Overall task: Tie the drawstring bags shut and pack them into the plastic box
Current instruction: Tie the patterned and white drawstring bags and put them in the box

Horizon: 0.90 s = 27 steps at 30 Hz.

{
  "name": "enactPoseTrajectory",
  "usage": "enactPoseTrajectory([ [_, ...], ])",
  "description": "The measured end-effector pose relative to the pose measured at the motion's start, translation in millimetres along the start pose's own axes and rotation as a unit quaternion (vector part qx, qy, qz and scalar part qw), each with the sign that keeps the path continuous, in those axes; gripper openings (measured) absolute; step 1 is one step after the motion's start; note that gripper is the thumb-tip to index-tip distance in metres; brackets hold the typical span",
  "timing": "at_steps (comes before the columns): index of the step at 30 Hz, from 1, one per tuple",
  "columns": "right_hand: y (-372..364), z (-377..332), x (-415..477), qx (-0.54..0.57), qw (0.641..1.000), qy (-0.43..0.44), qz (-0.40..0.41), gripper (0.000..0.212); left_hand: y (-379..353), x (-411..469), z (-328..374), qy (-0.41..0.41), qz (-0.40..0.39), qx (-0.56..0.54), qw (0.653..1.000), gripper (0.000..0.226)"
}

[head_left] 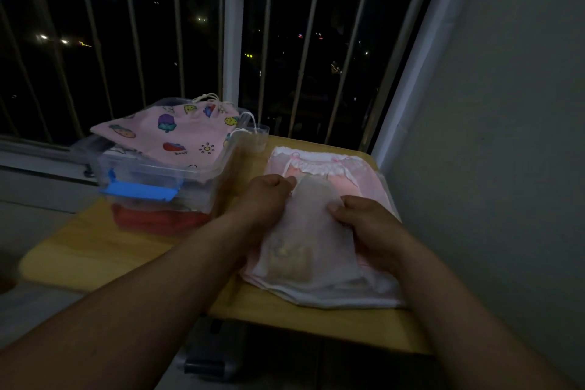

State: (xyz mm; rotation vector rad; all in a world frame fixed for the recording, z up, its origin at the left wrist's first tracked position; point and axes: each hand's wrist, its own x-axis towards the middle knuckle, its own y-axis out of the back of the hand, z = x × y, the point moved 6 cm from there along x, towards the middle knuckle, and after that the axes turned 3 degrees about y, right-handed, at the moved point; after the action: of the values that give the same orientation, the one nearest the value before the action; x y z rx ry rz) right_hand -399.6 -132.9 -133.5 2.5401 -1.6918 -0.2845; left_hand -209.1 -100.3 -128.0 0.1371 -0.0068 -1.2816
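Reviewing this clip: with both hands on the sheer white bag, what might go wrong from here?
The pink printed bag already mounds above the plastic box rim, so further bags may slide off or block closing. The sheer white bag lies on the pink stack; lifting it could drag those. In this dim light, the left hand might miss its thin cord.

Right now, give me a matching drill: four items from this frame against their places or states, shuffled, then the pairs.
Items:
1. pink fruit-print drawstring bag
2. sheer white mesh pouch
3. blue plastic latch
4. pink lace-trimmed bag

Places or states:
A. on the front of the clear plastic box
B. lying across the top of the box
C. flat on the wooden table, lowest in the pile
D. under the left hand and right hand

Pairs: 1-B, 2-D, 3-A, 4-C
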Motion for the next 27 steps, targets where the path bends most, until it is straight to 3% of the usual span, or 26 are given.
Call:
enactPoseTrajectory([
  [7, 19.7, -26.8, 5.9, -0.031, 0.985, 0.078, 0.148, 0.022, 14.3, 7.3, -14.3, 0.105, 0.031, -0.078, 0.991, 0.027],
  [14, 3.3, -103.2, 13.3, -0.028, 0.978, 0.138, 0.154, 0.023, 12.9, 7.1, -22.9, 0.117, 0.031, -0.093, 0.988, 0.016],
  [19, -52.6, -175.6, 25.5, 0.117, 0.972, 0.186, 0.080, 0.016, 17.1, 3.7, -20.5, 0.109, 0.030, -0.094, 0.989, 0.015],
  [23, -106.2, -210.0, 48.5, 0.294, 0.945, 0.146, 0.003, 0.019, 17.7, 5.8, -21.6, 0.124, 0.023, -0.067, 0.990, 0.013],
  [25, -133.1, -213.7, 61.3, 0.309, 0.944, 0.110, -0.025, 0.018, 18.2, 8.3, -23.0, 0.133, 0.024, -0.074, 0.988, 0.013],
  [27, -154.3, -201.3, 77.0, 0.234, 0.969, 0.077, -0.014, 0.013, 18.8, 7.0, -21.0, 0.133, 0.016, -0.065, 0.989, 0.013],
])
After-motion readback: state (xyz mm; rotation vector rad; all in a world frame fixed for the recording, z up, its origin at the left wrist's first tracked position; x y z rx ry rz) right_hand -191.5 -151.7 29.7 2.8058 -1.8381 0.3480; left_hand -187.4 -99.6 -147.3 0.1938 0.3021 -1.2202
